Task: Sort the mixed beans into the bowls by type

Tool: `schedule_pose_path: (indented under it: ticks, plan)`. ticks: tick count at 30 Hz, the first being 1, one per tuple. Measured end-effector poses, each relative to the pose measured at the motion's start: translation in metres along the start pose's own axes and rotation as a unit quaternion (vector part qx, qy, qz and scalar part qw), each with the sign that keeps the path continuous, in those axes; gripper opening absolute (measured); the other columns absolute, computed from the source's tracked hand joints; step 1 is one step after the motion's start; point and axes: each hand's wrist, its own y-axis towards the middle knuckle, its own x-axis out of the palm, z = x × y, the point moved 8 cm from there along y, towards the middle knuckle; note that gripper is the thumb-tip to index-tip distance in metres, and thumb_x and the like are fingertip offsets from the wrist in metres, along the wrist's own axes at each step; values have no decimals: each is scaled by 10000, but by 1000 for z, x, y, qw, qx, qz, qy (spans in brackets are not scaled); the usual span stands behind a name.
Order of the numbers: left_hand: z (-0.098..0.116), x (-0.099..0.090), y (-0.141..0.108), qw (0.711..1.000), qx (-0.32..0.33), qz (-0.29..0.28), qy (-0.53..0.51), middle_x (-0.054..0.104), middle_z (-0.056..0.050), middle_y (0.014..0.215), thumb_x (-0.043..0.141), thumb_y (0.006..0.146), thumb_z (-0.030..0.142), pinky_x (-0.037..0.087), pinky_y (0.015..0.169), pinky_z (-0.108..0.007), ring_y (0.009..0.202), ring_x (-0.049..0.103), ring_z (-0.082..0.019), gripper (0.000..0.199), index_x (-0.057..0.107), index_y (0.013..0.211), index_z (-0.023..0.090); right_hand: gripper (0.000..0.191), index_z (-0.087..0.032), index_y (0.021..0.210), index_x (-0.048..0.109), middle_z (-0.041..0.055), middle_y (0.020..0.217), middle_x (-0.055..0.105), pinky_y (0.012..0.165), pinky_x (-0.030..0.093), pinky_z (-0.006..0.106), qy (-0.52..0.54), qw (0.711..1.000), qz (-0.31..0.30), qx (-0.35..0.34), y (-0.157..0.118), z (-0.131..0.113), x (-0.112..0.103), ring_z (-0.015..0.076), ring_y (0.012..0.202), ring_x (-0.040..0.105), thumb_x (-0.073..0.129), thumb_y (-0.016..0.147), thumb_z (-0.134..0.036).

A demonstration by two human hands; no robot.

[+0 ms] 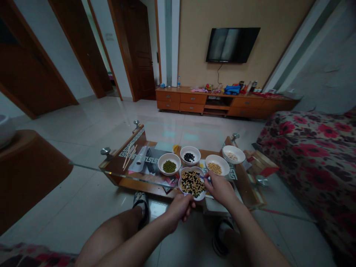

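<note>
Only a part of the body is seen, along the lower edge of the view. A bare left hand [180,209] and a bare right hand [219,189] are shown, and these are joined to bare forearms [133,241]. Bare lower legs [111,233] are also visible. Dark, low shoes [141,205] with pale trim are worn on the feet, but their exact type cannot be told.

A bean bowl [191,183] stands between left hand [179,208] and right hand [219,189].

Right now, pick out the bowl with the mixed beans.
It's the scalloped white bowl at the front, heaped with mixed dark and pale beans. The four round white bowls behind it each seem to hold one kind.
</note>
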Motion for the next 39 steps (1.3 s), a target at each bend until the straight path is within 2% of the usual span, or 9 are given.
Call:
schedule_pose_path:
  ticks: [8, 14, 21, 34, 39]
  plan:
    - [-6, 1, -1, 1000, -11, 21, -13, 386, 47, 368, 350, 833, 426, 196, 317, -198, 282, 283, -79, 371, 536, 632, 174, 166, -218, 930, 578, 48, 843, 698, 577, 319, 254, -29, 999, 5, 21, 0, -2, -1, 188, 766, 656, 454, 890, -322]
    - [-6, 1, -3, 999, -18, 38, -21, 372, 52, 363, 369, 816, 432, 185, 310, -201, 277, 270, -82, 354, 526, 623, 181, 166, -224, 930, 575, 40, 827, 699, 565, 314, 244, -40, 999, -10, 26, 0, 0, 4, 180, 742, 651, 453, 888, -329]
    - [-5, 9, -5, 999, -19, 29, -26, 375, 47, 356, 361, 789, 433, 188, 303, -203, 275, 277, -86, 342, 524, 619, 185, 169, -234, 930, 575, 31, 827, 698, 564, 318, 250, -46, 998, -19, 27, 0, 1, 7, 184, 740, 659, 448, 896, -341]
    - [-6, 6, -8, 999, -12, 28, -32, 387, 47, 368, 382, 795, 426, 207, 308, -194, 291, 287, -85, 325, 540, 647, 183, 161, -242, 917, 582, 22, 800, 703, 570, 319, 249, -46, 999, 5, 18, -5, -2, 1, 176, 714, 651, 463, 891, -347]
    - [-8, 4, -6, 999, -14, 30, -30, 398, 43, 366, 368, 810, 398, 212, 294, -196, 281, 283, -87, 324, 544, 649, 179, 177, -239, 934, 596, 28, 803, 708, 571, 323, 249, -49, 999, -12, 11, -4, -3, 6, 178, 728, 659, 462, 890, -345]
